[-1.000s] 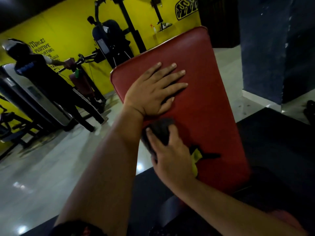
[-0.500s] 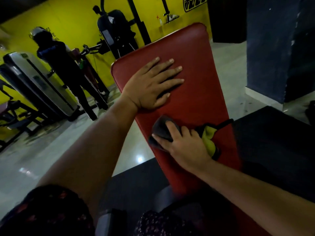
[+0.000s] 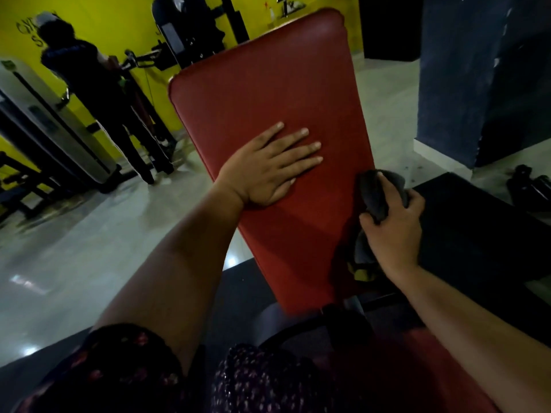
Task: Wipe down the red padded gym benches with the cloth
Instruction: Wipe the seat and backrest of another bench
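Cloth (image 3: 376,195) soft, light, likely bunches easily; right hand (image 3: 393,231) grips it wadded at red bench pad (image 3: 268,84) right edge; left hand (image 3: 268,171) flat, fingers straight, bracing firm-looking pad.

One red padded bench surface (image 3: 268,93) shows, with one dark grey cloth (image 3: 374,198) and two hands, the left hand (image 3: 268,171) and the right hand (image 3: 393,231). Behind are one other person (image 3: 86,84), one dark pillar (image 3: 477,70) and two machines: a black gym machine (image 3: 193,28) and a grey gym machine (image 3: 44,114).
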Tool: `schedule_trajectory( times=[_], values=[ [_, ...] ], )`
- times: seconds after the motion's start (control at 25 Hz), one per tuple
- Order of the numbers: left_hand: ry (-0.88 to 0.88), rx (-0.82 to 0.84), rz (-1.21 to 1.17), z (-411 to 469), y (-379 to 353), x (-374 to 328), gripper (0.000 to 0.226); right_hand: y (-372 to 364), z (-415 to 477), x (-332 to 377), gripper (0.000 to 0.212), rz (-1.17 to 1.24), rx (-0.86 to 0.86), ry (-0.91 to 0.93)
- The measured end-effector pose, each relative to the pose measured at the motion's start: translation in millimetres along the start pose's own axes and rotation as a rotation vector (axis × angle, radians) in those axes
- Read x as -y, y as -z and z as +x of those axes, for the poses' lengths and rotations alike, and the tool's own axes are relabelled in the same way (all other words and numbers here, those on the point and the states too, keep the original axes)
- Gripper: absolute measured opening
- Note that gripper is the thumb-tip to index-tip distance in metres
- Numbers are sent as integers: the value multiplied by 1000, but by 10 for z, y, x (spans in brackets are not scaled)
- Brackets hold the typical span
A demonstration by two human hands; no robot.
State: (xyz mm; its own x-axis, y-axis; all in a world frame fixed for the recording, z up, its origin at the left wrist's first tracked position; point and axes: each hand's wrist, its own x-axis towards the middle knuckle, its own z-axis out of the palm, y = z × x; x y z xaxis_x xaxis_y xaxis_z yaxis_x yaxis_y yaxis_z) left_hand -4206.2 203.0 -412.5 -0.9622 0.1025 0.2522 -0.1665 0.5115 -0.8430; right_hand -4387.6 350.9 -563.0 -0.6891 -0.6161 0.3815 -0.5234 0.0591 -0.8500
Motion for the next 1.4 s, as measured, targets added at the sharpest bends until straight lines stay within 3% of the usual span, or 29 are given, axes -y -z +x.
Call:
schedule_trajectory(
  times=[0.12,0.28,0.44,0.64,0.76,1.04,1.28,1.4],
  values=[
    [7,-32,-28,-10,-29,-3,51,-241,-367,232,73,34,30,-82],
    [1,-47,-34,-1,-41,5,50,-589,-801,619,82,-29,159,89],
    [1,-52,-24,-16,-45,-5,50,-906,-1088,857,83,-164,250,380],
    [14,-51,-33,-6,-32,-22,51,-955,-1137,503,57,-418,293,860],
    [33,-49,-35,-15,-46,-38,51,-766,-968,137,54,-488,302,931],
    [49,-51,-47,-24,-58,-56,51,-71,-280,-345,77,-448,182,628],
    [41,-64,-28,-18,-72,-50,53,-190,-490,-297,74,196,38,-179],
    [41,-60,-28,-19,-77,-54,53,-353,-700,-109,73,222,24,-330]
  ],
)
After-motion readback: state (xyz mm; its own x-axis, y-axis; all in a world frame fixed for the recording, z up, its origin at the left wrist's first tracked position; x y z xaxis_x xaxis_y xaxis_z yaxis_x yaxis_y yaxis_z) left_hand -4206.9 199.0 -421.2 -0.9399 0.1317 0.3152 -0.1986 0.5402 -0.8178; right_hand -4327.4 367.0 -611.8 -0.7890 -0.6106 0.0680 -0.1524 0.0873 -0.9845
